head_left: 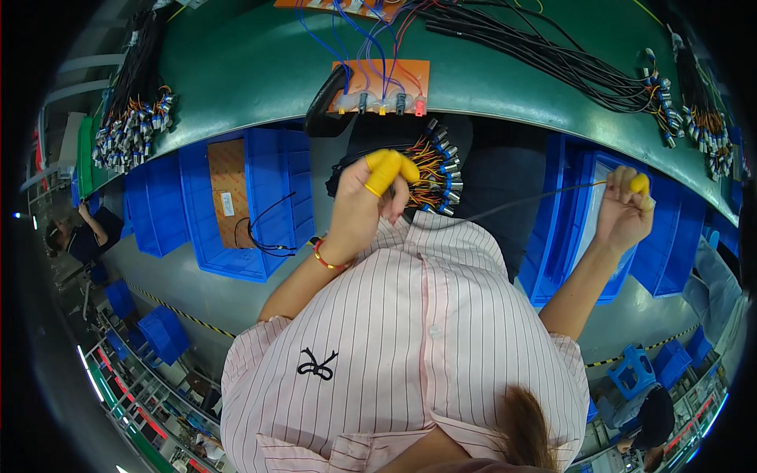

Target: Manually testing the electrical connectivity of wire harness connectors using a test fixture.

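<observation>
My right hand [625, 211], raised at the right with a yellow finger cot on one finger, pinches one end of a thin black cable [520, 202]; a bit of orange-yellow wire shows at its fingertips. The cable runs slackly leftward across my shirt front to the lower fingers of my left hand [359, 206]. Yellow cots cover fingers of that hand, which is curled closed; what lies inside its grip is hidden. Just beyond it, on my lap, lies a bundle of cables with metal connectors [448, 169], blue rings and red and yellow wires.
Ahead is the green worktable [236, 71], holding an orange test board [402, 75] with clips and blue leads. Cable bundles [138, 130] hang over its left edge; more black cables [544, 59] lie right. Blue bins [244, 260] stand under it. Other people are in the background.
</observation>
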Tool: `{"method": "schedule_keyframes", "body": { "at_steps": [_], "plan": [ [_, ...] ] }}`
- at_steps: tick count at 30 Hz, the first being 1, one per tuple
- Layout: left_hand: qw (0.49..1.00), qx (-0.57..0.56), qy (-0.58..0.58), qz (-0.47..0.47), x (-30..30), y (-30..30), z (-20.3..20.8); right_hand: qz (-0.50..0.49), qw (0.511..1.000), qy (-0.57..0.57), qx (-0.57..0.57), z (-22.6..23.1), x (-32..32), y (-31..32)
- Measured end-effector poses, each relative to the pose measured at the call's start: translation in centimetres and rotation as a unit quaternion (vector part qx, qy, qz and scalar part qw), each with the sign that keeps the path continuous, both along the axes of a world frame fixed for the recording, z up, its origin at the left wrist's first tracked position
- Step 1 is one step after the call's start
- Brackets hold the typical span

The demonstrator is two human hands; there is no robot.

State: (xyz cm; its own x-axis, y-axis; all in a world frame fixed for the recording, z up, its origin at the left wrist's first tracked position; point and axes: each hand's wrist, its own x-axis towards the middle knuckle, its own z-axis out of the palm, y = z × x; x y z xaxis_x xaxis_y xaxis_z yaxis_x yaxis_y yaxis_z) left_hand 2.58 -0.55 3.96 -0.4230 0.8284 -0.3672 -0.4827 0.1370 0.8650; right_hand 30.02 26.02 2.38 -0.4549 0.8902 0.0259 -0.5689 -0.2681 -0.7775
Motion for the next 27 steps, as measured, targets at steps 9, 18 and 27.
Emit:
{"method": "schedule_keyframes", "body": {
  "at_steps": [9,18,27],
  "plan": [
    [0.982,0.19,0.022,0.014,-2.6,9.8,2.1,0.008,0.99,0.127,0.063,3.8,2.4,10.4],
    [0.983,0.069,0.12,-0.122,-1.6,5.9,1.5,-0.103,0.99,0.027,0.096,2.0,-0.9,15.2],
    [0.969,-0.094,0.147,-0.173,-0.2,0.0,-2.9,-0.095,0.837,0.061,0.536,14.0,-1.5,-1.7]
  ]
}}
